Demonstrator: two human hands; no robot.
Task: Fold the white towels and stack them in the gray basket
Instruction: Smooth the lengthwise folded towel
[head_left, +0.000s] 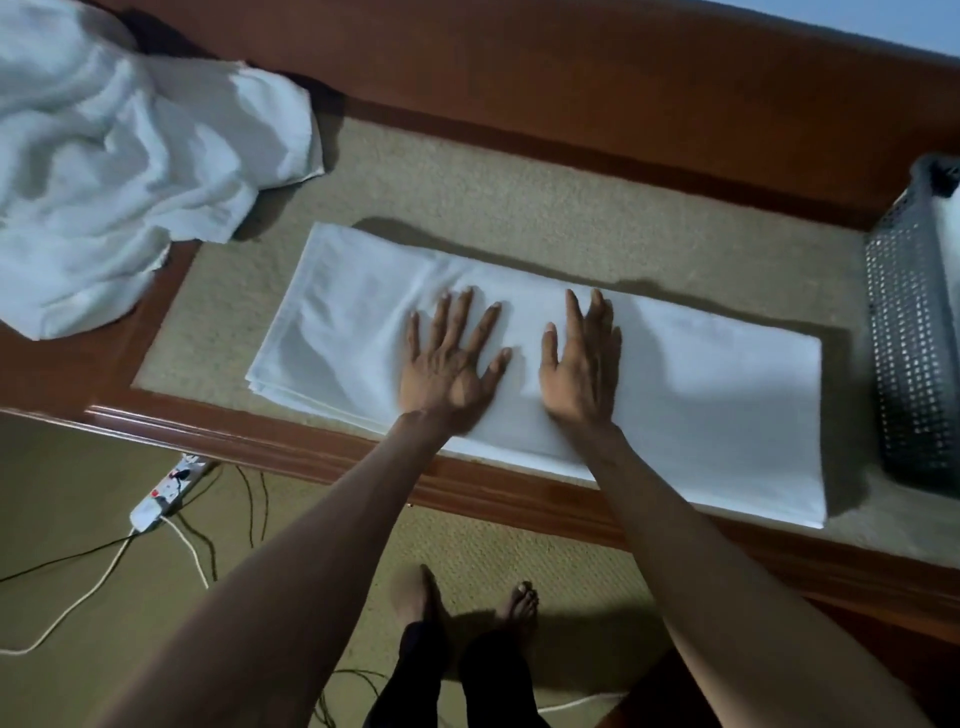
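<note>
On folded towel: both hands flat, fingers spread.

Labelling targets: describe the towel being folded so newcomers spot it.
On the wood-edged table, between the crumpled towels at left and the gray basket at right, lies a long towel. It alone is smooth and rectangular, under the left hand and right hand.

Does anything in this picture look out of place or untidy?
The crumpled towel pile at the far left lies partly over the table's wooden border. On the floor, a power strip and loose cables lie close to the person's feet. The folded towel looks neat.
</note>
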